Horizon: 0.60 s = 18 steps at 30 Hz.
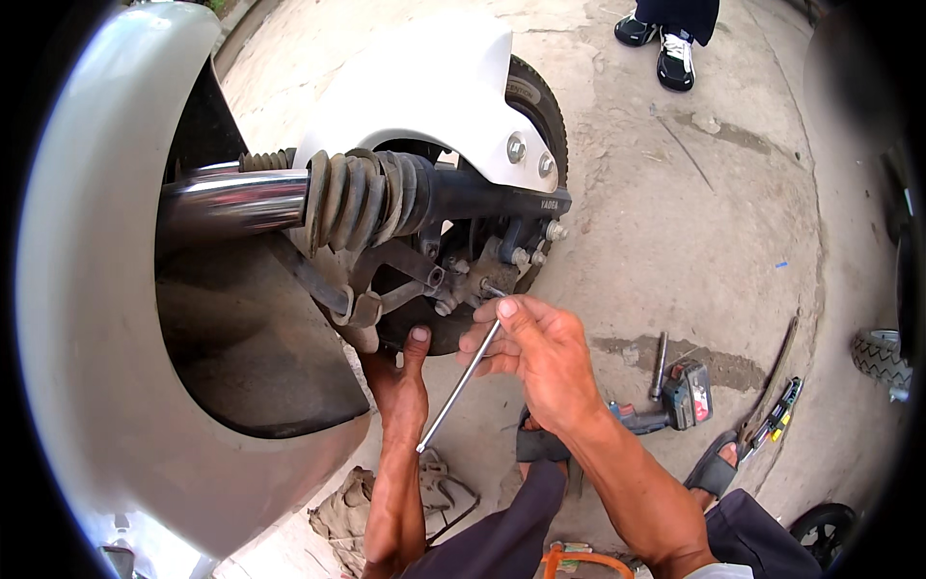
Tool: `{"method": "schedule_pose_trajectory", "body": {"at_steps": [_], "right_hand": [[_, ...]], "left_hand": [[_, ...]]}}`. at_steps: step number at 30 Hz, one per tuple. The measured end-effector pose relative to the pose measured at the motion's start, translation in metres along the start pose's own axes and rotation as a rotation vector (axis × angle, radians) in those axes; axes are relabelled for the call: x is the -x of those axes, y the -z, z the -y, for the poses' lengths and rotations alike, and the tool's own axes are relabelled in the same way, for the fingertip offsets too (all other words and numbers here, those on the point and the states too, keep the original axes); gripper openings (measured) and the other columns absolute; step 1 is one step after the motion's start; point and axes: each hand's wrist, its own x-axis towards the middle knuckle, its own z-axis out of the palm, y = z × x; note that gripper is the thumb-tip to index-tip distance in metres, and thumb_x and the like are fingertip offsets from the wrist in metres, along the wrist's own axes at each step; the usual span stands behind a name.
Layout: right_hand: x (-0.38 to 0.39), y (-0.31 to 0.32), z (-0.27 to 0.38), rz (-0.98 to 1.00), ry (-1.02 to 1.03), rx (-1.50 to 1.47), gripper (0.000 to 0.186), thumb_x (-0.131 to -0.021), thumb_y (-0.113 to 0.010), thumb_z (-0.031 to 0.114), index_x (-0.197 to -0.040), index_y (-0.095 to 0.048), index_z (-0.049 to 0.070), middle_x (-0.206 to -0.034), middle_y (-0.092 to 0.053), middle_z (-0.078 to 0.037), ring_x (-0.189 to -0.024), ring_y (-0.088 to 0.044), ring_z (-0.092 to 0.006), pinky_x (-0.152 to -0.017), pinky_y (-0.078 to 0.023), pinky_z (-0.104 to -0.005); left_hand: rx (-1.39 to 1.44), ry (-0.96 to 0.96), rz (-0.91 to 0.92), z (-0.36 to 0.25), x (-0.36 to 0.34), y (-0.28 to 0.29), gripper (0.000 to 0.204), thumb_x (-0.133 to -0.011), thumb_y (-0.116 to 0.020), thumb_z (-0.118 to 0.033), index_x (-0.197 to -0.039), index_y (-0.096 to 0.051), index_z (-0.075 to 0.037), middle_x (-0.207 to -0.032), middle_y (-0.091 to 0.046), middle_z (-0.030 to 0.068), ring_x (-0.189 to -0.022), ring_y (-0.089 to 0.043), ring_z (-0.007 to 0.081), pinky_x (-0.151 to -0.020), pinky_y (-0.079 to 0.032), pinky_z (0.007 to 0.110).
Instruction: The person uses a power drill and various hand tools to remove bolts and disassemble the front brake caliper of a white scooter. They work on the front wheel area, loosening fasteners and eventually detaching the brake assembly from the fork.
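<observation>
My right hand [545, 362] is closed on a thin metal L-shaped wrench [458, 398]. Its long shaft slants down and left, and its short bent end meets the dirty brake caliper [477, 280] by the front wheel. My left hand [397, 391] is under the fork area, its thumb raised beside the dark tyre. Most of its fingers are hidden behind parts, so its grip is unclear. Above the hands runs the fork leg [482, 198] with a ribbed rubber boot [359, 198] and a chrome tube [241, 201]. A metal bracket [381, 275] stands out just above my left hand.
A white mudguard [415, 77] covers the wheel, and a white body panel [82, 289] fills the left. On the concrete lie a cordless power tool [687, 396], a metal socket rod [660, 367] and a cloth [342, 511]. Another person's shoes [675, 60] stand far right.
</observation>
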Motion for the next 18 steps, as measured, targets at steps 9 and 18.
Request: {"method": "schedule_pose_trajectory", "body": {"at_steps": [9,18], "right_hand": [[-0.001,0.004,0.001,-0.061,-0.071,-0.076,0.039,-0.106,-0.052,0.031,-0.109,-0.062,-0.007,-0.092,-0.071,-0.018,-0.081,-0.073,-0.0256,-0.072,-0.059,-0.0339],[-0.001,0.002,0.017,-0.159,0.102,0.319,0.036,-0.104,-0.054,0.023,-0.090,-0.065,-0.008,-0.070,-0.069,-0.012,-0.061,-0.067,-0.0159,-0.057,-0.055,-0.0281]], "left_hand": [[0.021,-0.037,-0.044,0.000,0.011,-0.010,0.086,-0.091,-0.076,-0.029,-0.152,-0.026,0.005,-0.150,-0.040,0.0222,-0.136,-0.042,0.0303,-0.115,-0.031,0.040],[-0.002,-0.063,-0.070,0.009,0.022,-0.013,0.078,-0.094,-0.071,-0.033,-0.147,-0.034,0.011,-0.148,-0.043,0.0222,-0.135,-0.041,0.0288,-0.116,-0.028,0.037]]}}
